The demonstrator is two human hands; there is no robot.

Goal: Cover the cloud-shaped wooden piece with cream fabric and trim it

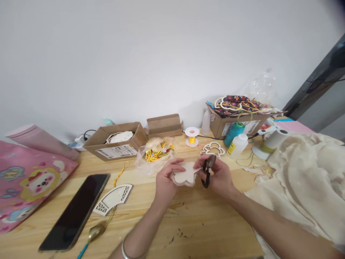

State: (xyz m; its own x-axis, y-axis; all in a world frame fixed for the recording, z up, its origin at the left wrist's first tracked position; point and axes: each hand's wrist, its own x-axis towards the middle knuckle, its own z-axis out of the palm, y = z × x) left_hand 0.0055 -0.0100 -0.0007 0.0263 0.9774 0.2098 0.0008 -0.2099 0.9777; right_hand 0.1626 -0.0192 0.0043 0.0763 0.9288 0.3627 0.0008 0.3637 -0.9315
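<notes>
"So, what does your left hand point(168, 176) have?"

"Its grip pinches the left edge of a pale, scalloped piece point(184, 176), held over the wooden surface point(212, 223)."

"And your right hand point(221, 174)?"

"Its grip is closed around dark scissors point(206, 180) at the piece's right edge; I can't tell whether the blades touch it. Beyond your hands stands a spool point(192, 139) of yellow thread; a fan-shaped ornament point(114, 198) lies left, beside your phone point(77, 210)."
</notes>
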